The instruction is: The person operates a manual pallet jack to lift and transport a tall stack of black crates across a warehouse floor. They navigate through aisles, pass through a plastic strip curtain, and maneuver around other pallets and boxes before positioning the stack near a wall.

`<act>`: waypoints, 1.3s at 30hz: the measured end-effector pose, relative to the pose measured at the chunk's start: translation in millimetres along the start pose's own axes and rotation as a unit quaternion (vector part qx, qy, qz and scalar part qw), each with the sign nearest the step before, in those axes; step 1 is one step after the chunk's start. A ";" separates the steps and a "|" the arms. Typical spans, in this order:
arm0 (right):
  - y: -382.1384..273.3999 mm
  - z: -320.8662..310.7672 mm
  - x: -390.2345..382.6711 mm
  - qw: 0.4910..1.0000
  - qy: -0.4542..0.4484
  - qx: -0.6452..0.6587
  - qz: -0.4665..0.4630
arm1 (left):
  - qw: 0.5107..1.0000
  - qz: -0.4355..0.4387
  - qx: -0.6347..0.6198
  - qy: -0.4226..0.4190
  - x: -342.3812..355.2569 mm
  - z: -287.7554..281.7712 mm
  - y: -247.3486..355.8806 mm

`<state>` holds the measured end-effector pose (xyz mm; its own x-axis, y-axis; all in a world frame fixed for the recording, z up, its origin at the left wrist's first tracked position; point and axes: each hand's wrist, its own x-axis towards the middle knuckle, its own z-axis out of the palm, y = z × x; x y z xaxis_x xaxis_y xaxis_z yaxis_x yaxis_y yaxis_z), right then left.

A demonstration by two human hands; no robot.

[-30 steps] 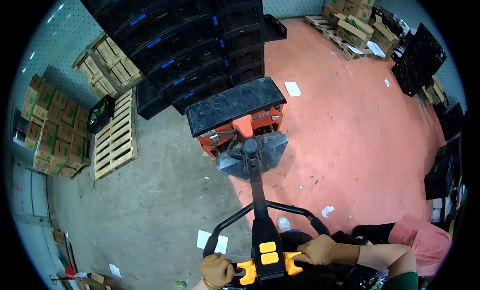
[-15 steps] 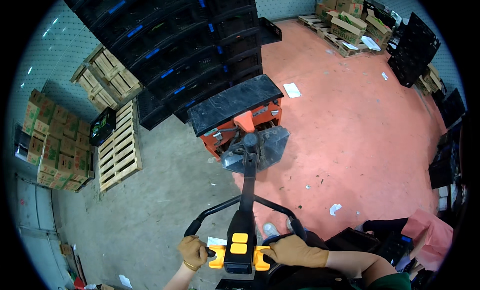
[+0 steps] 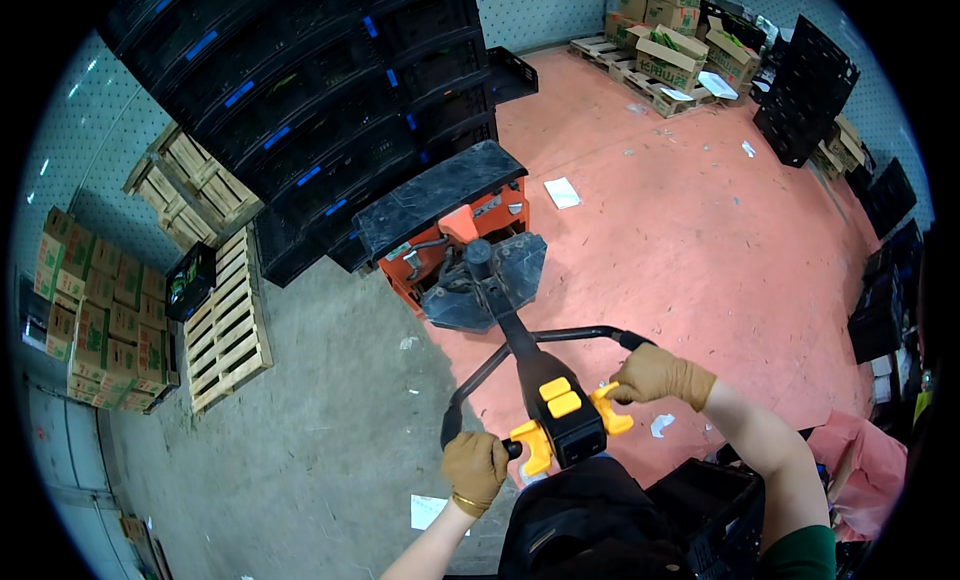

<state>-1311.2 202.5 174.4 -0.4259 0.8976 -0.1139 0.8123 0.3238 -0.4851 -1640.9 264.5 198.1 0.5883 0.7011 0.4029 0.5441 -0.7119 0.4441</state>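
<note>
Both my hands are in tan gloves on the tiller handle (image 3: 535, 372) of an orange and black electric pallet truck (image 3: 440, 202). My left hand (image 3: 475, 470) is closed round the left grip, beside a yellow thumb lever. Around the right grip, by the other yellow lever, my right hand (image 3: 665, 376) is closed too. The control head has yellow buttons (image 3: 560, 396) on top. It is angled, with its right side farther from me. Directly behind the truck body rises a tall stack of black plastic crates (image 3: 300, 110); the truck's forks are hidden.
Wooden pallets (image 3: 228, 325) and stacked cartons (image 3: 105, 330) stand at the left. Open cartons (image 3: 668, 58) sit on a pallet at the far right, near upright black crates (image 3: 805, 95). A black crate (image 3: 715, 510) and pink cloth (image 3: 855, 470) are near right. Paper (image 3: 562, 193) lies on the red floor.
The tiller handle has swung to the right and turned, with both hands staying on it. My right hand has moved up and right. The truck and crates appear shifted slightly left in view.
</note>
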 end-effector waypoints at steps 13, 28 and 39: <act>24.7 -6.1 30.4 0.995 -0.063 -0.024 -0.072 | 0.998 -0.031 0.042 0.039 -5.6 25.8 -17.7; 51.7 -36.1 86.2 0.997 -0.057 0.043 0.018 | 0.983 -0.082 0.162 0.037 52.8 27.3 -34.2; 102.3 -64.5 134.1 0.994 0.038 -0.011 0.100 | 0.988 -0.061 0.140 -0.028 122.8 54.6 -86.8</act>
<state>-1259.5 375.3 165.4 -0.2230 0.9648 -0.1396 0.8866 0.1412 -0.4405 -1583.2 410.1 165.4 0.5357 0.7848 0.3117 0.7529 -0.6110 0.2445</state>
